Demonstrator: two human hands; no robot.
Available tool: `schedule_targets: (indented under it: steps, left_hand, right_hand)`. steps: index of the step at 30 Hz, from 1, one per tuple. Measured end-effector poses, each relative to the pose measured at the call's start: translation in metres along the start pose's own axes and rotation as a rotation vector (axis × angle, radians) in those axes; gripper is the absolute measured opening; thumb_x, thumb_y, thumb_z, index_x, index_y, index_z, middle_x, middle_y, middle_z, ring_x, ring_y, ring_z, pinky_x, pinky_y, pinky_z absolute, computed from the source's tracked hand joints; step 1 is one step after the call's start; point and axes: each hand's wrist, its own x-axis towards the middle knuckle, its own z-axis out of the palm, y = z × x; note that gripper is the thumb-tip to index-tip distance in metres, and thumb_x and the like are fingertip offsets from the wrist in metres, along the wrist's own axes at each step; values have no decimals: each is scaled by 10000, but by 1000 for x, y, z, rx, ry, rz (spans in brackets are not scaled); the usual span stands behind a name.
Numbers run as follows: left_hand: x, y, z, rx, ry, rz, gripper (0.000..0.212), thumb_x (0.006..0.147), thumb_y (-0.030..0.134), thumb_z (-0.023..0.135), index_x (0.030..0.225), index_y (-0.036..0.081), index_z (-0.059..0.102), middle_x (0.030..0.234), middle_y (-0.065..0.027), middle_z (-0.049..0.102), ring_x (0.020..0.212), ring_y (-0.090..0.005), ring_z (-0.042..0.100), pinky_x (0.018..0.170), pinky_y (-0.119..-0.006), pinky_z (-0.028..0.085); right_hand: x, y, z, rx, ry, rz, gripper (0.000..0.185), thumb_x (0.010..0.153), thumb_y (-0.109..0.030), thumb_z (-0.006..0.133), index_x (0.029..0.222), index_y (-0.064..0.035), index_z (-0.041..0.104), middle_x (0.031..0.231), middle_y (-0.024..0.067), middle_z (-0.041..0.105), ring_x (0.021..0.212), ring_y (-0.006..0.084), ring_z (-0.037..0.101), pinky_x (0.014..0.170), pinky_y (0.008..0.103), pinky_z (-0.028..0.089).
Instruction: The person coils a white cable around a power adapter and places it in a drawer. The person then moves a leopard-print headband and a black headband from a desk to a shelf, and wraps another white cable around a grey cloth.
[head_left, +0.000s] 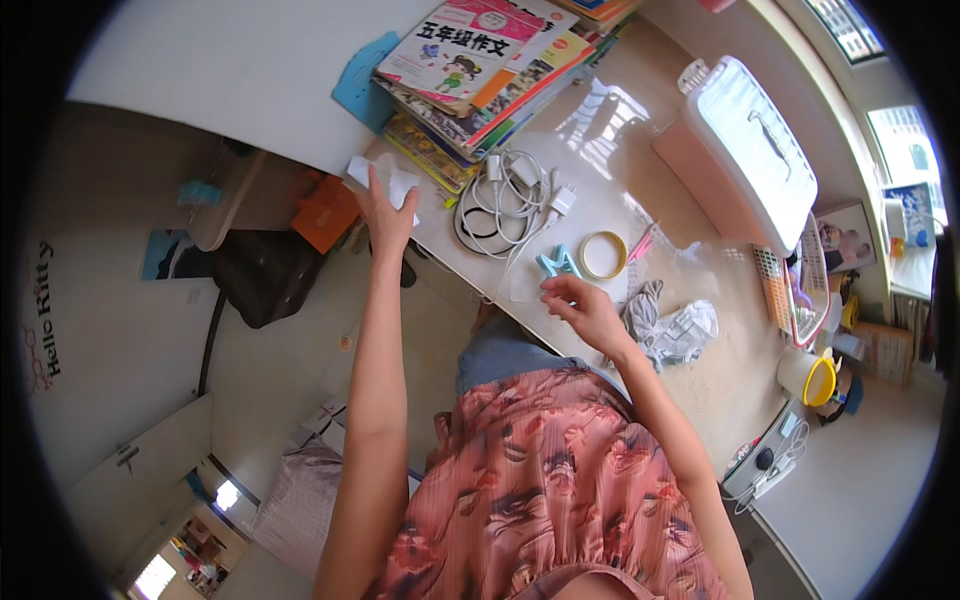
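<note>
My left hand (388, 214) reaches over the desk's near edge, its thumb and fingers around a crumpled white paper or tissue (403, 187). Over the desk (600, 180), my right hand (581, 304) has bent fingers close to a light-blue plastic clip (557, 261); whether they touch cannot be told. A roll of yellowish tape (603, 255) lies just beyond the clip, with pink sticks (643, 244) beside it. Between my hands are coiled white charging cables (506, 196) with a plug (562, 201). A crumpled grey and white cloth (679, 332) lies to the right of my right hand.
A tall stack of books and magazines (480, 82) stands at the desk's back left. Farther right are a lidded storage box (739, 150), a plastic basket (817, 300) and a yellow-rimmed cup (806, 377). A dark stool or seat (262, 274) is on the left, below desk level.
</note>
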Motion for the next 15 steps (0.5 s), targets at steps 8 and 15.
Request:
schedule_targets:
  steps: [8,15]
  left_hand:
    - [-76,72,51,-214,-474,351,281,761,70,664,1036,60,608,1037,-82,601,980,-251,567,796,-344,462]
    - [-136,96,61,-90,-755,707,698,631,228,797,1255,93,514,1276,-164,452,1150,-322,467,957,-382,411]
  right_hand:
    - [-71,69,-42,-115,459,134,198,824,-68,621,1016,-18,619,843,86,666,764,156,629,692,285,496]
    - [-99,82,-45,-5,563,192,194,833,-50,609,1023,-15,619,839,81,661,758,147,618,704,276,490]
